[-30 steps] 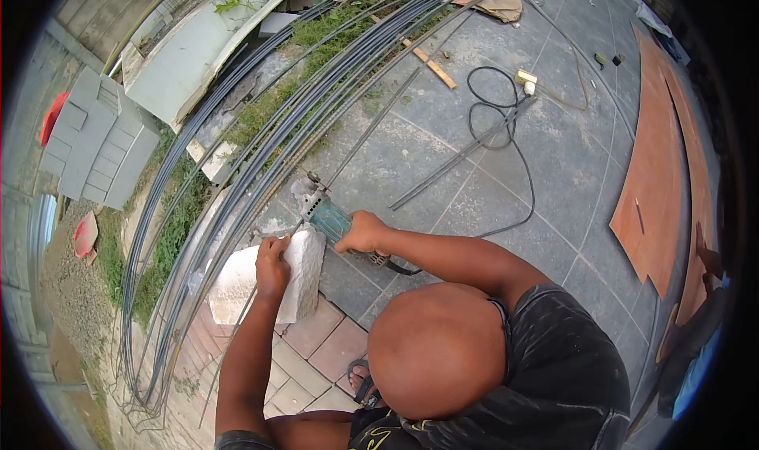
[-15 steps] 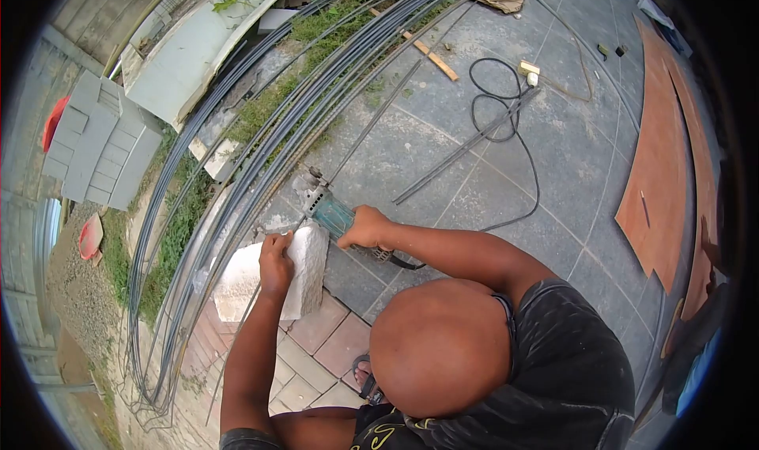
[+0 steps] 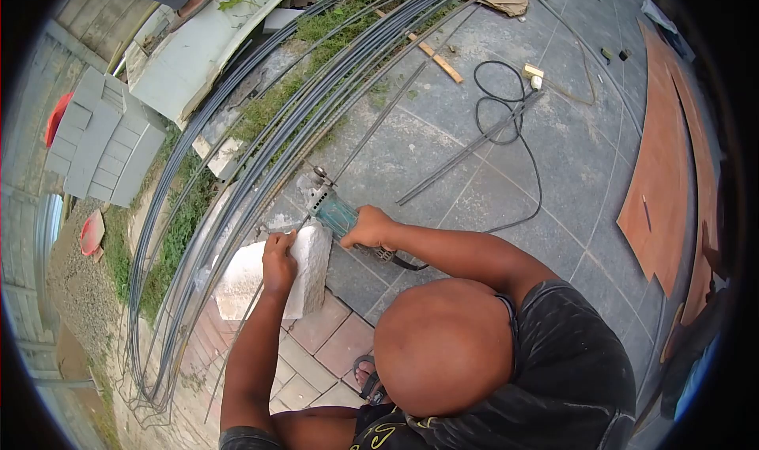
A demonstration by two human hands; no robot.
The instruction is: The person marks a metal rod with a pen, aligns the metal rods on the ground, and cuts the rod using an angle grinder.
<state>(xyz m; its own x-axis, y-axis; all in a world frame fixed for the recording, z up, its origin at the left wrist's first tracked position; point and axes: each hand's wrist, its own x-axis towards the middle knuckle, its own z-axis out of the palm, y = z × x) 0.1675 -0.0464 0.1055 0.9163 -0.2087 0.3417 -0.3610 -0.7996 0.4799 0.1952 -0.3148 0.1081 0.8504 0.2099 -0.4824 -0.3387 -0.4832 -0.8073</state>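
Note:
My right hand [image 3: 373, 228] is wrapped round the body of a teal angle grinder [image 3: 335, 214], whose metal head and disc point away toward the bundle of bars. My left hand [image 3: 279, 265] is closed on a thin steel rod [image 3: 251, 300], which runs back past the wrist toward the pavers. That hand rests over a rough white block [image 3: 310, 270]. The grinder's head is beside the block's far end. Whether the disc touches the rod cannot be made out.
Long steel bars [image 3: 261, 145] curve along the left over weeds. A black cord [image 3: 539, 189] loops across grey tiles to a white connector [image 3: 534, 76]. Brown sheets [image 3: 652, 189] lie at right. Another person's foot [image 3: 192, 5] stands at top left, near a pale panel [image 3: 194, 51].
Another person's leg and foot have come into view at top left. The view has shifted slightly; both hands keep their grips in nearly the same place.

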